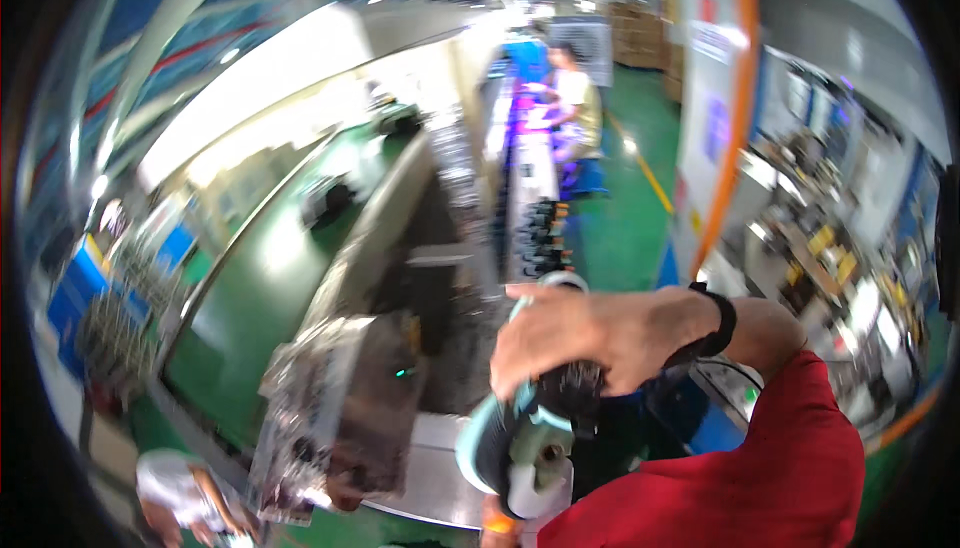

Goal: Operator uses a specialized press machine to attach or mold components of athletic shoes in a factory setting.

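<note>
My right hand [590, 333], in a red sleeve with a black wristband, reaches across from the right. Its fingers curl down over a pale teal and black device [490, 453] with rounded parts, a white section and a small round hole. Motion blur hides the device's exact kind. Below it, at the lower edge, an orange patch [497, 518] shows with some skin tone beside it. I cannot make out whether that belongs to my left hand. To the left, a shiny clear plastic bag [345, 418] lies over the edge of the work line, something brownish inside.
A long line [535, 163] runs ahead with several dark items [543, 238] on it. A person [572, 108] works at its far right side. On the left is a green conveyor belt [250, 298]; another person [190, 498] is at lower left. Cluttered benches [820, 258] stand right.
</note>
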